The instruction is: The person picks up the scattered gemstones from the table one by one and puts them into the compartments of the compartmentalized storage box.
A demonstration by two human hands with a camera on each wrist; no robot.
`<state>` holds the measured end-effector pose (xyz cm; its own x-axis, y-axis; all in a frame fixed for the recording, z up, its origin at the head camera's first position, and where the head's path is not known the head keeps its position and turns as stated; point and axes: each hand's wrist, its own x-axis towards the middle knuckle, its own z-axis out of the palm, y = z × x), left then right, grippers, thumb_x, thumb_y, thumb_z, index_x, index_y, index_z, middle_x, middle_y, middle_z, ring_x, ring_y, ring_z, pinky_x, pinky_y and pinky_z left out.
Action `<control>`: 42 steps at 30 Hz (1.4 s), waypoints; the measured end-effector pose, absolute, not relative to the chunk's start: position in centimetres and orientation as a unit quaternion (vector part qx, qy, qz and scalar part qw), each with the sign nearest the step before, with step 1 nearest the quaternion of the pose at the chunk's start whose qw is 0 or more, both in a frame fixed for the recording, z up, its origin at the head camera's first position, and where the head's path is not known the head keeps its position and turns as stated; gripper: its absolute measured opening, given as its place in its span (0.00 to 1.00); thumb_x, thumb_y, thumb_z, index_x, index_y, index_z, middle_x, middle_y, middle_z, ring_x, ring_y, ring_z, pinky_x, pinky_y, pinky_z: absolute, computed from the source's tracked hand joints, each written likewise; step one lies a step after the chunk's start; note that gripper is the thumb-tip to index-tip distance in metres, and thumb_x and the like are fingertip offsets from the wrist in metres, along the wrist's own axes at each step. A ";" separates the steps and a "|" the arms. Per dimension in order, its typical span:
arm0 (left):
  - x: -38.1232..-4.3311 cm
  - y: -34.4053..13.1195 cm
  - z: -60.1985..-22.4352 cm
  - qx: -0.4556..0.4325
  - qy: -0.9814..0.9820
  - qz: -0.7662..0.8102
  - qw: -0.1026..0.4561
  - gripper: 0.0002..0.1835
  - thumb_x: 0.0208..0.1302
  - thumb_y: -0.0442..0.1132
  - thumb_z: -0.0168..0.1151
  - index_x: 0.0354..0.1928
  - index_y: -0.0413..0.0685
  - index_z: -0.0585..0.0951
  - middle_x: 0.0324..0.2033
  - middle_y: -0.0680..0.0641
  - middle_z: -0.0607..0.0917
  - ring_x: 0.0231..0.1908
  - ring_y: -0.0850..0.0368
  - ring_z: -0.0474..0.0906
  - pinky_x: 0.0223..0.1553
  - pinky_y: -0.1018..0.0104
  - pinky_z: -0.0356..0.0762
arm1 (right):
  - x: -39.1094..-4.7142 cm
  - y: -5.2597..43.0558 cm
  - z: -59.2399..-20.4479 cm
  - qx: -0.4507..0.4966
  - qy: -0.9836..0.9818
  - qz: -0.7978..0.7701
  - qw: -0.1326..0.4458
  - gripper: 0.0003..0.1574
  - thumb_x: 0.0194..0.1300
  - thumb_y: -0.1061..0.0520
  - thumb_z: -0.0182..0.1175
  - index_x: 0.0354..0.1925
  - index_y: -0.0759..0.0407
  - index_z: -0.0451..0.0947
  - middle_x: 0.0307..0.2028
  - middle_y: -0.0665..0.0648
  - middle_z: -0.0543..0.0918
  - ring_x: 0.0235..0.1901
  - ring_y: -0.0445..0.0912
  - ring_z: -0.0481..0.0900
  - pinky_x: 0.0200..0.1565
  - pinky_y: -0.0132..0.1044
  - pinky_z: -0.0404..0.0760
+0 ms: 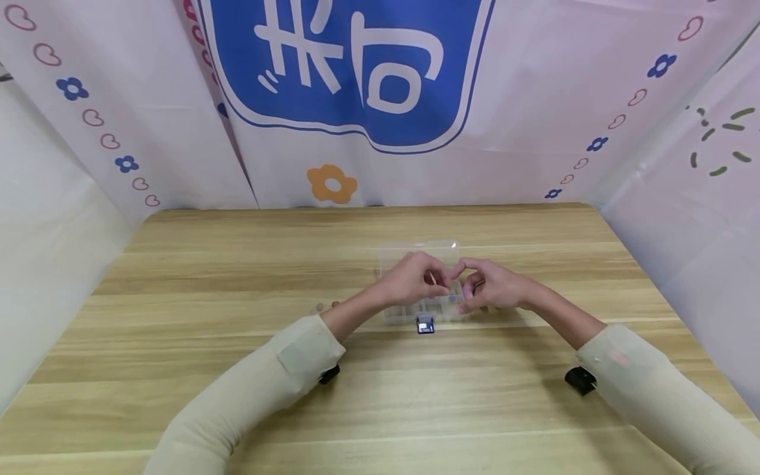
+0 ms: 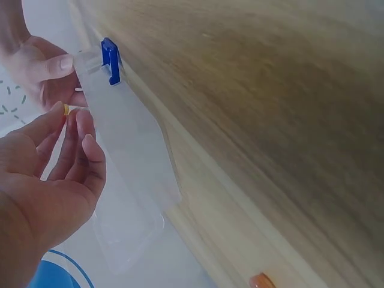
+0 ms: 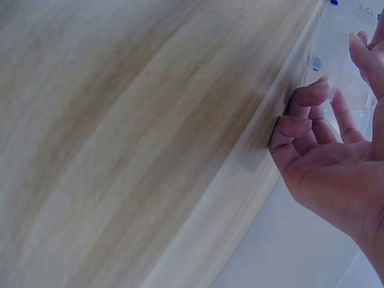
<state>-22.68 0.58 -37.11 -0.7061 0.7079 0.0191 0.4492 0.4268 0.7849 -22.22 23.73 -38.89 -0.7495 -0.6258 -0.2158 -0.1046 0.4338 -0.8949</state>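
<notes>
A clear plastic compartment box (image 1: 394, 319) sits on the wooden table, its clear lid (image 1: 436, 248) raised at the back. A blue latch (image 1: 425, 325) is at its front. My left hand (image 1: 413, 280) is over the box, pinching a small yellow piece (image 2: 66, 110) between thumb and fingertips; its exact kind is too small to tell. At the box's right end, my right hand (image 1: 497, 284) holds the side, with its thumb (image 2: 59, 66) against the front corner. Curled lower fingers (image 3: 291, 132) of that hand are at the table surface. Something small and blue (image 1: 452, 299) shows inside a compartment.
Left of the box, partly behind my left forearm, lie small pieces, one pale (image 1: 319, 307) and one reddish brown (image 2: 262, 281). A black object (image 1: 580, 380) is by the right sleeve. A printed cloth (image 1: 510, 152) hangs behind the table (image 1: 208, 277).
</notes>
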 end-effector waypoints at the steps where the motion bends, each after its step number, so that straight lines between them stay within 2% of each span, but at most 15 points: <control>1: -22.7 0.6 -37.1 0.350 0.830 0.405 0.159 0.02 0.66 0.29 0.70 0.39 0.36 0.88 0.35 0.44 0.90 0.35 0.58 0.84 0.39 0.73 0.82 | -22.2 23.7 -38.9 -0.228 0.803 -0.480 0.271 0.32 0.60 0.70 0.72 0.58 0.71 0.68 0.24 0.55 0.78 0.22 0.41 0.71 0.24 0.30 0.69; 27: -22.7 1.9 -37.7 0.381 0.831 0.375 0.155 0.03 0.64 0.27 0.71 0.38 0.36 0.89 0.35 0.44 0.91 0.33 0.58 0.84 0.37 0.75 0.81 | -22.1 23.8 -38.7 -0.224 0.811 -0.471 0.264 0.29 0.58 0.69 0.73 0.54 0.68 0.70 0.28 0.57 0.79 0.26 0.42 0.75 0.26 0.31 0.72; 42: -22.5 0.2 -36.7 0.383 0.834 0.372 0.140 0.07 0.65 0.27 0.70 0.44 0.35 0.88 0.36 0.44 0.90 0.35 0.58 0.83 0.38 0.74 0.81 | -22.1 23.7 -38.8 -0.223 0.807 -0.478 0.267 0.31 0.58 0.70 0.72 0.56 0.70 0.69 0.28 0.57 0.80 0.27 0.43 0.76 0.26 0.32 0.73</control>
